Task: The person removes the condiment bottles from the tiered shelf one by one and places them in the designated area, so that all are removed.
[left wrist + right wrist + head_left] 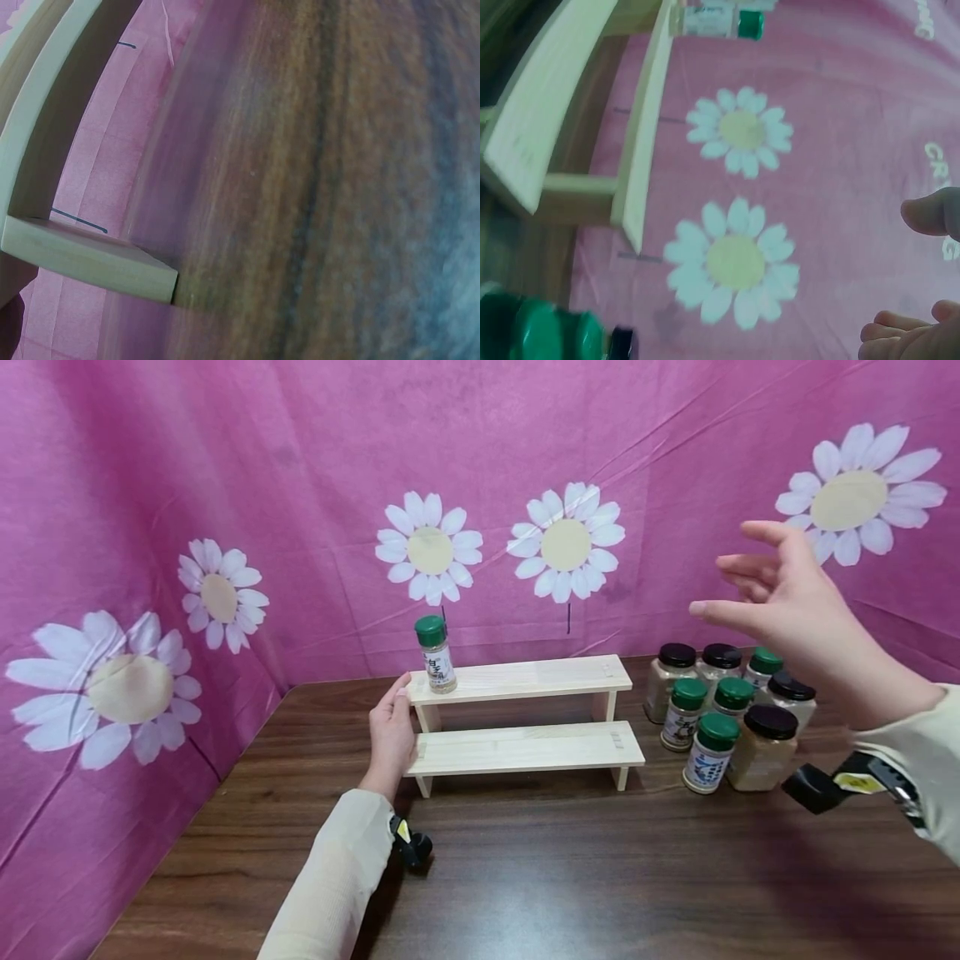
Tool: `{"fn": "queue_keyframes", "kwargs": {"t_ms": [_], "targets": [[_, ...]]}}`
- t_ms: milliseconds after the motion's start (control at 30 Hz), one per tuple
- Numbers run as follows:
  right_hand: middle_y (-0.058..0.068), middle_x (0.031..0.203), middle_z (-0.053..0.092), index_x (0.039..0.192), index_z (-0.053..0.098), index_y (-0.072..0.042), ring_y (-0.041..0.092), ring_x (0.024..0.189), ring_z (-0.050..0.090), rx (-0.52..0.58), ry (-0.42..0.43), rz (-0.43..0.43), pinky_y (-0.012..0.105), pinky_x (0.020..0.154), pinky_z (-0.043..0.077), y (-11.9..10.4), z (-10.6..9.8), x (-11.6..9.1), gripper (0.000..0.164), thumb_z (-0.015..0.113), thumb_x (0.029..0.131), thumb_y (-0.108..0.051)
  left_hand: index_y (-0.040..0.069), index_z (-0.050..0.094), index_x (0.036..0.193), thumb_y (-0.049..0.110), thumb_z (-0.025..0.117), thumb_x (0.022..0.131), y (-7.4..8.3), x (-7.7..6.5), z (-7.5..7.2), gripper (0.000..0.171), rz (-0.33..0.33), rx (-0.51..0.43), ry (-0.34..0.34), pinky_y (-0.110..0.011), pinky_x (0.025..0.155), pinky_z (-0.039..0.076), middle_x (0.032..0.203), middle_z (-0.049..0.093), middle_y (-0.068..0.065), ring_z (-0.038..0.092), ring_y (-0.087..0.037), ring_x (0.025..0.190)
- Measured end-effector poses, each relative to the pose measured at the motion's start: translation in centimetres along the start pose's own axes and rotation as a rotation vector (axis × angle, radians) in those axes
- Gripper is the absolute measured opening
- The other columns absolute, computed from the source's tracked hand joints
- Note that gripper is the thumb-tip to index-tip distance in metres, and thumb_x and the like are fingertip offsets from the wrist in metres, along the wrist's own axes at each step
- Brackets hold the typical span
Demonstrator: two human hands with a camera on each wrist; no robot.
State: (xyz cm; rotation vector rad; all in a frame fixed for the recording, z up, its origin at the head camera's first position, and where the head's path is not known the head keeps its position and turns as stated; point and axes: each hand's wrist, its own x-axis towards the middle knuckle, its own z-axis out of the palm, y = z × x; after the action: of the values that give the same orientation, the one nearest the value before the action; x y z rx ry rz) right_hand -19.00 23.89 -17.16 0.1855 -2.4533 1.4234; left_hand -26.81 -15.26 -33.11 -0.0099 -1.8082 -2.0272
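Observation:
A two-step wooden shelf rack [525, 747] stands on the table. My left hand [392, 739] holds its left end by the upper board, thumb and fingers at the edge; the left wrist view shows the rack's end [90, 259] with little of the hand. On the upper step, near that end, a green-capped spice bottle [437, 656] stands upright. My right hand [787, 589] is raised in the air above the jars at the right, its fingers spread loosely with nothing in them. In the right wrist view, its thumb [934, 212] and fingers are apart.
Right of the rack stand several spice containers: small green-capped bottles [705, 760] and larger black-lidded jars [763, 752], close together. A pink cloth [315, 468] with white daisies hangs behind the brown wooden table [525, 877].

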Motion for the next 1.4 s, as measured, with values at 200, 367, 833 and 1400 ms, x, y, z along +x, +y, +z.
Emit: {"fn": "queue_keyframes", "kwargs": {"t_ms": [200,367,833,1400], "targets": [[0.016,0.145,0.031,0.145,0.010,-0.027,0.025,0.136,0.029,0.020,-0.046,-0.023,0.036,0.110,0.033,-1.9,2.6,0.7,0.087,0.070,0.083,-0.025,0.003,0.052,0.130,0.009,0.038,0.098,0.0,0.0,0.1,0.036,-0.005,-0.007,-0.002,-0.028,0.104,0.040,0.133,0.050,-0.017,0.046,-0.021,0.124],[0.018,0.145,0.032,0.146,0.011,-0.022,0.031,0.133,0.033,0.042,-0.097,-0.047,0.048,0.108,0.033,-3.6,4.7,1.2,0.088,0.071,0.081,-0.023,0.003,0.053,0.130,0.008,0.038,0.098,-0.1,0.0,0.0,0.036,-0.006,-0.016,0.001,-0.029,0.104,0.040,0.133,0.050,-0.017,0.047,-0.021,0.123],[0.021,0.137,0.039,0.144,0.019,-0.011,0.033,0.127,0.038,0.123,-0.191,-0.067,0.045,0.106,0.037,-5.3,10.5,2.9,0.085,0.072,0.078,-0.010,0.005,0.054,0.129,0.009,0.038,0.098,0.0,0.0,0.1,0.036,-0.018,-0.006,0.015,-0.031,0.104,0.040,0.132,0.051,-0.017,0.048,-0.021,0.122],[0.018,0.137,0.040,0.141,0.025,-0.010,0.030,0.127,0.039,0.304,-0.227,0.029,0.044,0.104,0.039,-4.9,17.6,4.0,0.081,0.072,0.076,-0.005,0.005,0.054,0.129,0.008,0.039,0.097,-0.1,0.0,-0.2,0.036,-0.004,0.006,0.006,-0.029,0.103,0.041,0.133,0.051,-0.015,0.048,-0.021,0.122]]}}
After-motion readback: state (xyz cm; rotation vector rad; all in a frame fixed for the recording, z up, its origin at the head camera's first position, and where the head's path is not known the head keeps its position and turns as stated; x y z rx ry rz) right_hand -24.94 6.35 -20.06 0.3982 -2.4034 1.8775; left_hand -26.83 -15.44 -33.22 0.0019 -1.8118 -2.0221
